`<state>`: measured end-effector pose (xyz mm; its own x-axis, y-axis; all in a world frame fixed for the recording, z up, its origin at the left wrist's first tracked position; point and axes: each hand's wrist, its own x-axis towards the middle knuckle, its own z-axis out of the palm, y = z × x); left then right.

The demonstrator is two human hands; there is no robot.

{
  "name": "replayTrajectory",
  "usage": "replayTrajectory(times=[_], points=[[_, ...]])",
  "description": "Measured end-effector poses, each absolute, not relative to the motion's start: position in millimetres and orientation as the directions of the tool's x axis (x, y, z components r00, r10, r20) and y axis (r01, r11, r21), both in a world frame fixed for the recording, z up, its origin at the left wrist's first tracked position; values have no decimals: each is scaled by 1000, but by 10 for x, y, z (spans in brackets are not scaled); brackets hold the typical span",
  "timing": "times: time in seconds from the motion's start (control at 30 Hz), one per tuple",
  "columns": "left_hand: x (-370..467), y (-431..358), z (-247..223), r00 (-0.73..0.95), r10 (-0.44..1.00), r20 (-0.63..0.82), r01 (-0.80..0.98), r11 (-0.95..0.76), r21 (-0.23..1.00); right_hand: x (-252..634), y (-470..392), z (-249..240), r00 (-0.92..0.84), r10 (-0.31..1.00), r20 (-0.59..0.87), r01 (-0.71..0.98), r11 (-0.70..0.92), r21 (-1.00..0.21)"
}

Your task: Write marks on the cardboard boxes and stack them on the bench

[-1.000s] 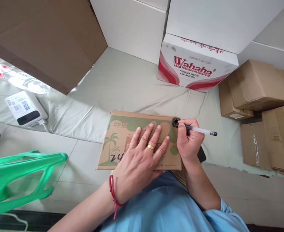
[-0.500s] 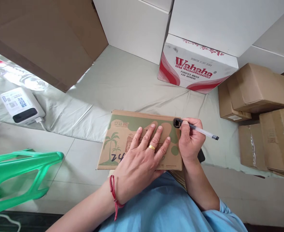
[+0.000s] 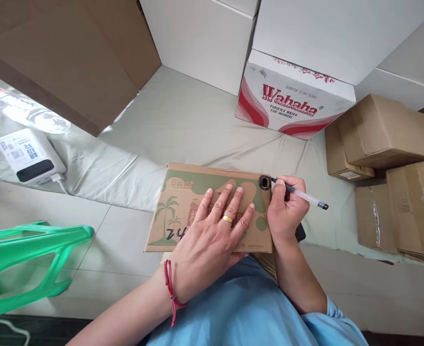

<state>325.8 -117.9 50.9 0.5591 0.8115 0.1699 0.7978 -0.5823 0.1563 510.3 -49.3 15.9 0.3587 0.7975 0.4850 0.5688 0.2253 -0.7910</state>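
Note:
A printed brown cardboard box (image 3: 176,192) lies on the cloth-covered surface in front of me, with palm trees, green patches and a handwritten "24" on its top. My left hand (image 3: 212,230) rests flat on it, fingers spread. At the box's far right corner is a dark-rimmed hole (image 3: 265,182). My right hand (image 3: 287,206) is closed around a pen (image 3: 305,196) with a clear barrel. Its writing end points left toward the rim of that hole; its black end sticks out to the right.
Behind stands a white and red Wahaha water carton (image 3: 291,98). Brown boxes (image 3: 388,129) are stacked at the right, and a large brown carton (image 3: 71,57) is at the upper left. A white power bank (image 3: 31,156) with a cable sits left. Below it is a green plastic stool (image 3: 35,264).
My right hand and the pen have shifted slightly right, so the tip is at the hole's right edge rather than over it. My left hand stays on the box.

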Motion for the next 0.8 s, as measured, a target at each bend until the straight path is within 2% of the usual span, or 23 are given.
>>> replayTrajectory(times=[0.8], points=[[3260, -1181, 508, 558, 816, 152, 800, -577, 165, 5092, -541, 200, 438, 748, 499, 622, 150, -769]])
